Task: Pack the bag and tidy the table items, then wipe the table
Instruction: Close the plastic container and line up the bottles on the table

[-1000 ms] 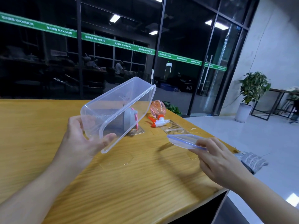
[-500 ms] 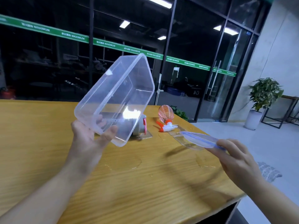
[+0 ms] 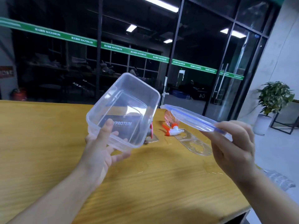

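My left hand (image 3: 103, 146) grips a clear, empty plastic container (image 3: 127, 102) by its near end, above the wooden table (image 3: 40, 143), its open side tilted toward me. My right hand (image 3: 233, 147) pinches the container's clear lid (image 3: 189, 117) with a blue seal, held nearly flat just right of the container. Seen through the container is a dark object with "PROTEIN" lettering (image 3: 123, 123) on the table behind it. A pink spray bottle (image 3: 169, 122) with an orange-and-white trigger lies on its side beyond the lid.
Clear plastic ruler-like stencils (image 3: 195, 143) lie on the table near the spray bottle. A grey cloth (image 3: 278, 178) lies on the floor past the table's right edge. Water drops glint on the tabletop. A glass wall and a potted plant (image 3: 275, 97) stand behind.
The container has turned so its open side faces me and has come down a little. My right hand has raised the lid up and closer to the container.
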Action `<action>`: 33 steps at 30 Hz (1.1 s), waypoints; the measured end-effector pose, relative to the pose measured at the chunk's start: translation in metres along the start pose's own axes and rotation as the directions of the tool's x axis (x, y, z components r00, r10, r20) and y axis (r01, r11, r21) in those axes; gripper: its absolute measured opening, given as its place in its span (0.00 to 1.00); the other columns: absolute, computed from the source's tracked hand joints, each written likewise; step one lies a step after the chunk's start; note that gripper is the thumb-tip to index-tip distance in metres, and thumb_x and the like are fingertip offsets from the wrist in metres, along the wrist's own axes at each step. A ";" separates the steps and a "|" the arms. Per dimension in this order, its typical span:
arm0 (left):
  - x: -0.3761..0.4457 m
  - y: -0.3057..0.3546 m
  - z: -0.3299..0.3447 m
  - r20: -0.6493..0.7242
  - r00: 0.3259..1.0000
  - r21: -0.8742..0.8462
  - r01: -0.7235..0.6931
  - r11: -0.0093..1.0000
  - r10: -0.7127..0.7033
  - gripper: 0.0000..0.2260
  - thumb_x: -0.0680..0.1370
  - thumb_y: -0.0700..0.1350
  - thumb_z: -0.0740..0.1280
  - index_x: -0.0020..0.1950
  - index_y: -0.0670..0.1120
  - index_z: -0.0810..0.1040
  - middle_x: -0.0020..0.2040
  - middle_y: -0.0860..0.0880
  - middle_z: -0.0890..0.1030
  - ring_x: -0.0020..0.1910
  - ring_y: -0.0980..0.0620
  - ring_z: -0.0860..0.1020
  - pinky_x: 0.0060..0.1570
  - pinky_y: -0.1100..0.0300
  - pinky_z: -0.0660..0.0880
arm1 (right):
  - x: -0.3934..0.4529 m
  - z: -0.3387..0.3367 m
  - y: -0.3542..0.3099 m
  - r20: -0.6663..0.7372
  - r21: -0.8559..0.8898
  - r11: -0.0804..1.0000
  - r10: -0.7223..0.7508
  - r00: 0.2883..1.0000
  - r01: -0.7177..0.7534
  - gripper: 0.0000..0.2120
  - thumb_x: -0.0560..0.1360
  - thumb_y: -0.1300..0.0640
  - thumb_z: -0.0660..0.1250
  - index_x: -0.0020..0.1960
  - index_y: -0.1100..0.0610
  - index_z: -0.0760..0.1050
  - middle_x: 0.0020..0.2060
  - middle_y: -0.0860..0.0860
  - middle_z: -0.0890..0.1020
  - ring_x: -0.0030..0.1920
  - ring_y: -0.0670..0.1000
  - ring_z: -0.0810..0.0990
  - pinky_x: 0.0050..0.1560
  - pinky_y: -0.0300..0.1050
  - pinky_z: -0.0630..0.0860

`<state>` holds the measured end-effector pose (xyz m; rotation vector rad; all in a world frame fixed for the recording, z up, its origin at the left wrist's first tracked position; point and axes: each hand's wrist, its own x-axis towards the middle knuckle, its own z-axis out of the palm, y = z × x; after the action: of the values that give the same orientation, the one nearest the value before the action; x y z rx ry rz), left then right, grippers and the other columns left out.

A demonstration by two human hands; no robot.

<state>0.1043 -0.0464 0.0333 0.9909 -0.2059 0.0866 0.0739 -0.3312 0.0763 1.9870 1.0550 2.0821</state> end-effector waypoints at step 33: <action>-0.001 0.007 -0.006 -0.114 0.991 0.259 0.096 0.961 -0.068 0.31 0.66 0.71 0.64 0.62 0.55 0.67 0.53 0.47 0.82 0.38 0.41 0.83 0.26 0.60 0.74 | 0.023 0.095 -0.101 -0.055 0.342 0.935 0.115 0.992 -0.089 0.09 0.79 0.62 0.60 0.50 0.51 0.76 0.49 0.50 0.72 0.46 0.51 0.72 0.46 0.46 0.75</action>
<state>0.1033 -0.0380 0.0360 1.2566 -0.0578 0.0909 0.1163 -0.2035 0.0366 2.1704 1.4423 2.1625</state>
